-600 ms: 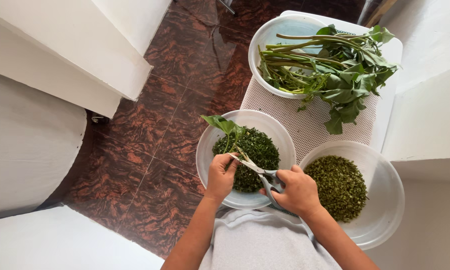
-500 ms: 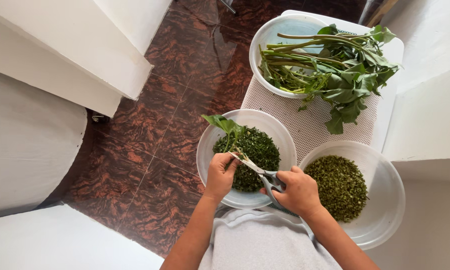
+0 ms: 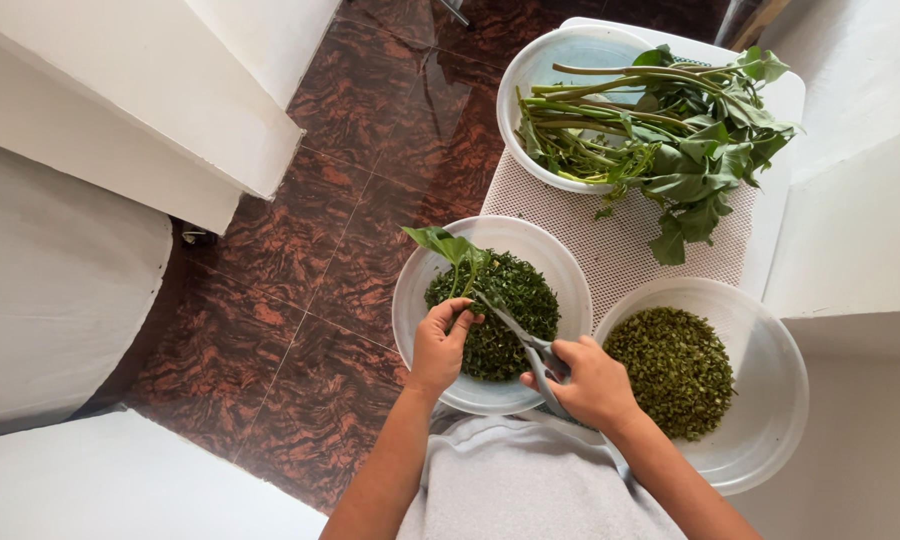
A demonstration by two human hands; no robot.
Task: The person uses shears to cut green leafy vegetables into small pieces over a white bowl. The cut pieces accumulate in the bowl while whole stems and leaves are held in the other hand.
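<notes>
Fingers of the left hand (image 3: 438,350) pinching a leafy green stem (image 3: 457,258), right hand (image 3: 592,383) gripping grey-handled scissors (image 3: 530,350), blades meeting the stem over a white round bowl (image 3: 410,300) of chopped greens, second bowl of chopped greens (image 3: 770,400) sitting at three o'clock.

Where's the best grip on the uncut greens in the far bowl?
By the bare stems, coming from the bowl's left side. The greens lie sideways with stems bundled leftward, while the leaves spill loose over the right rim.
</notes>
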